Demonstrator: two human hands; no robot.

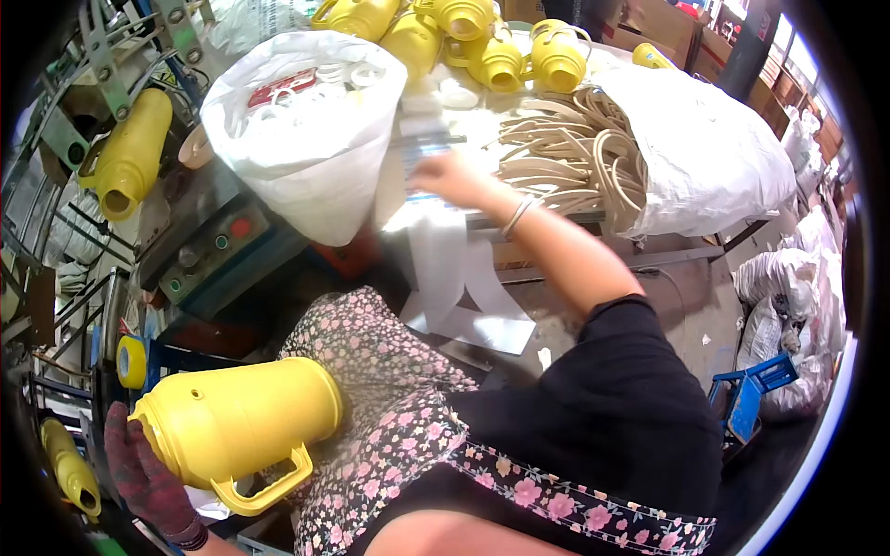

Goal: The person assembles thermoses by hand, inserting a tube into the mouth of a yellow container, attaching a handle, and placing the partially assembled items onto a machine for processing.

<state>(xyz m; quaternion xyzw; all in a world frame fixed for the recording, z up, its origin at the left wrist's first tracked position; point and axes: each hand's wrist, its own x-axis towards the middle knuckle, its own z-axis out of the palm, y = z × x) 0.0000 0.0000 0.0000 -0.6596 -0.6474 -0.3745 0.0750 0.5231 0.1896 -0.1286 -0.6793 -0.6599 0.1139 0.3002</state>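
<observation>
A yellow plastic jug body (pixel 246 417) with a side handle lies tipped on its side against my flowered apron. My left hand (pixel 153 477), in a dark red patterned glove, has its fingers around the jug's open end at the lower left. Out over the table, my bare right hand (pixel 451 179) is at a stack of white and blue printed strips (pixel 426 157). Motion smears its fingers, so I cannot make out whether they grip anything. Long white paper strips (pixel 440 259) hang from the table edge below that hand.
A white sack (pixel 306 139) of white rings stands left of my right hand. Beige curved strips (pixel 575 153) spill from another sack (pixel 705 148) at right. Several yellow jugs (pixel 496 60) line the back. A control box (pixel 218 250) with buttons and a machine-mounted jug (pixel 134 157) are left.
</observation>
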